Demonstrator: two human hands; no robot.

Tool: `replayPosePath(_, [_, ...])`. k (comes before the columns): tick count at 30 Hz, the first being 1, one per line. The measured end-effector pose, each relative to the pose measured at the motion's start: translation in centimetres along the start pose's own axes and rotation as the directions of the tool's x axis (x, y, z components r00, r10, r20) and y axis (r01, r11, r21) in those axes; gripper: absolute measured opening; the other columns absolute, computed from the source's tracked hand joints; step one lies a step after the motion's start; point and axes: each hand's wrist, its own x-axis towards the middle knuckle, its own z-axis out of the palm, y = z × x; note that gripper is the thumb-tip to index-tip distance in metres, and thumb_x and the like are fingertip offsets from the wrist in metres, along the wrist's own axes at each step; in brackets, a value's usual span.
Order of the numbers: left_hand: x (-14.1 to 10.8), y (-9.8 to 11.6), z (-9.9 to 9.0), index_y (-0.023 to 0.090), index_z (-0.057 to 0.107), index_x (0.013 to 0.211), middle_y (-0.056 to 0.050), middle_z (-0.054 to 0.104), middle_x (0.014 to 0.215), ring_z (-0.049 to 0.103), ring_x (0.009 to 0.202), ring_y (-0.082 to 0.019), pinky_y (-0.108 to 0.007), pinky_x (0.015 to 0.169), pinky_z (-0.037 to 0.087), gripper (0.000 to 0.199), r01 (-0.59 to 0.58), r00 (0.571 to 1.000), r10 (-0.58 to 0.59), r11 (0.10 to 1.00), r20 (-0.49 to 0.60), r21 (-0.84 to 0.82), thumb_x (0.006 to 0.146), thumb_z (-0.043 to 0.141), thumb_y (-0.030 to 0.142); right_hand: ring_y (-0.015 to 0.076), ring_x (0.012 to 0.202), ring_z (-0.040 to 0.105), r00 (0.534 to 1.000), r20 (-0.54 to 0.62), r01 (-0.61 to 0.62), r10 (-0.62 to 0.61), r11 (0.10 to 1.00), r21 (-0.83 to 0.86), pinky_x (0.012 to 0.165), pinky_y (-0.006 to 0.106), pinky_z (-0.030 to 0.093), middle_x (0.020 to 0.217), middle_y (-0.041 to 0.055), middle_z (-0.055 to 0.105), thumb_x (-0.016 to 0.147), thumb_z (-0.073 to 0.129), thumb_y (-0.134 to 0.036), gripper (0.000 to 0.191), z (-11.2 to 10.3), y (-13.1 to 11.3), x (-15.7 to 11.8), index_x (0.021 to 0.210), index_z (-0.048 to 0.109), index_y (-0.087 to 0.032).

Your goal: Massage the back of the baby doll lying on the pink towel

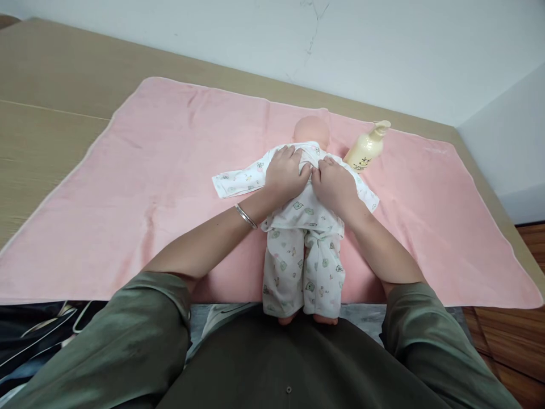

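1. I see a smooth, bald baby doll (311, 129) in the middle of the frame. It lies on a soft pink cloth mat (191, 142) on a light brown wooden table (51, 74).
2. The doll has its clothes on: a white cloth top with little animal pictures (309, 213) and matching white pants (283, 272). Both pant legs are on, with the feet poking out. Near the neck, the top looks bunched and folded, not flat.
3. The doll is long from top to bottom of the frame, almost straight. Its head points to the upper middle and its feet to the lower middle, by the person's belly. I see no face, so I can't tell which side is up.
4. The left hand (286, 173) and right hand (336, 184) are close together, fingers curled on the top. I can't tell if they pinch it.
5. A pale yellow plastic pump bottle (365, 150) is just beside the sleeve, right of the head.
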Motion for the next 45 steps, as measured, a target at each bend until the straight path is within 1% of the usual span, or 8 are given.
replayPosePath(7, [-0.2, -0.4, 0.7, 0.009, 0.057, 0.134, -0.017, 0.056, 0.144, 0.047, 0.139, -0.031, -0.047, 0.12, 0.037, 0.049, 0.004, 0.999, -0.005, 1.0, -0.039, -0.029, 0.095, 0.04, 0.034, 0.0341, 0.145, 0.039, 1.0, -0.012, 0.011, -0.01, 0.995, 0.103, 0.122, 0.048, 0.03, 0.15, 0.0266, 0.045, 0.099, 0.036, -0.032, 0.055, 1.0, 2.0, 1.9, 0.14, 0.047, 0.004])
replayPosePath(11, [-0.2, -0.7, 1.1, 0.011, 0.058, 0.134, -0.015, 0.056, 0.145, 0.047, 0.14, -0.03, -0.048, 0.122, 0.033, 0.049, 0.02, 0.998, -0.024, 0.998, -0.061, -0.057, 0.095, 0.04, 0.034, 0.0309, 0.146, 0.038, 0.994, -0.085, 0.077, -0.063, 0.982, 0.171, 0.121, 0.053, 0.031, 0.152, 0.0171, 0.047, 0.098, 0.035, -0.03, 0.051, -0.3, 1.8, 1.2, 0.143, 0.047, -0.01])
replayPosePath(15, [-0.1, -0.8, 1.4, 0.012, 0.057, 0.134, -0.015, 0.056, 0.145, 0.046, 0.14, -0.03, -0.051, 0.122, 0.031, 0.048, 0.004, 0.997, -0.011, 0.996, -0.081, -0.088, 0.097, 0.035, 0.031, 0.0293, 0.155, 0.015, 0.971, -0.231, 0.095, -0.056, 0.982, 0.161, 0.123, 0.061, 0.022, 0.162, 0.009, 0.032, 0.099, 0.03, -0.028, 0.053, -0.4, 1.2, 0.7, 0.151, 0.035, -0.02])
replayPosePath(21, [-0.2, -0.7, 1.2, 0.003, 0.054, 0.136, -0.02, 0.053, 0.145, 0.044, 0.14, -0.033, -0.053, 0.124, 0.028, 0.051, 0.01, 0.999, -0.014, 0.996, -0.043, -0.092, 0.095, 0.033, 0.025, 0.0268, 0.148, 0.036, 0.99, -0.101, 0.119, -0.1, 0.973, 0.196, 0.124, 0.051, 0.027, 0.153, 0.0156, 0.046, 0.097, 0.033, -0.027, 0.049, 1.5, 1.2, 1.0, 0.139, 0.053, -0.01])
replayPosePath(26, [-0.1, -0.8, 1.6, 0.009, 0.057, 0.133, -0.016, 0.056, 0.143, 0.047, 0.138, -0.031, -0.052, 0.123, 0.03, 0.048, 0.002, 0.996, -0.007, 0.998, -0.087, -0.066, 0.092, 0.037, 0.024, 0.0257, 0.152, 0.026, 0.964, -0.256, 0.131, -0.077, 0.971, 0.201, 0.123, 0.057, 0.025, 0.16, 0.0089, 0.037, 0.096, 0.033, -0.026, 0.051, 1.4, 1.5, 0.9, 0.145, 0.046, -0.019])
replayPosePath(31, [0.0, -1.1, 2.0, 0.01, 0.058, 0.131, -0.016, 0.059, 0.139, 0.05, 0.135, -0.03, -0.051, 0.121, 0.033, 0.047, -0.016, 0.994, 0.012, 0.999, -0.106, -0.04, 0.09, 0.038, 0.022, 0.028, 0.15, 0.031, 0.995, -0.059, 0.09, -0.08, 0.973, 0.212, 0.123, 0.056, 0.026, 0.157, 0.0122, 0.042, 0.096, 0.035, -0.028, 0.049, 1.5, 1.4, 1.2, 0.142, 0.05, -0.016])
replayPosePath(37, [-0.1, -0.9, 1.7, 0.01, 0.058, 0.132, -0.016, 0.057, 0.141, 0.047, 0.137, -0.031, -0.051, 0.121, 0.033, 0.048, -0.011, 0.996, 0.006, 0.999, -0.092, -0.05, 0.089, 0.039, 0.022, 0.0246, 0.154, 0.023, 0.972, -0.226, 0.116, -0.068, 0.971, 0.209, 0.124, 0.053, 0.025, 0.162, 0.0107, 0.033, 0.096, 0.036, -0.026, 0.053, 0.8, 1.5, 1.0, 0.147, 0.044, -0.016])
replayPosePath(45, [-0.1, -1.0, 1.5, 0.01, 0.057, 0.133, -0.015, 0.057, 0.143, 0.048, 0.138, -0.031, -0.052, 0.123, 0.031, 0.051, -0.013, 0.997, 0.009, 0.998, -0.071, -0.06, 0.087, 0.039, 0.022, 0.0267, 0.149, 0.034, 0.995, -0.068, 0.082, -0.068, 0.969, 0.235, 0.125, 0.049, 0.027, 0.157, 0.0162, 0.041, 0.096, 0.04, -0.025, 0.049, 1.8, 1.4, 1.6, 0.141, 0.052, -0.01])
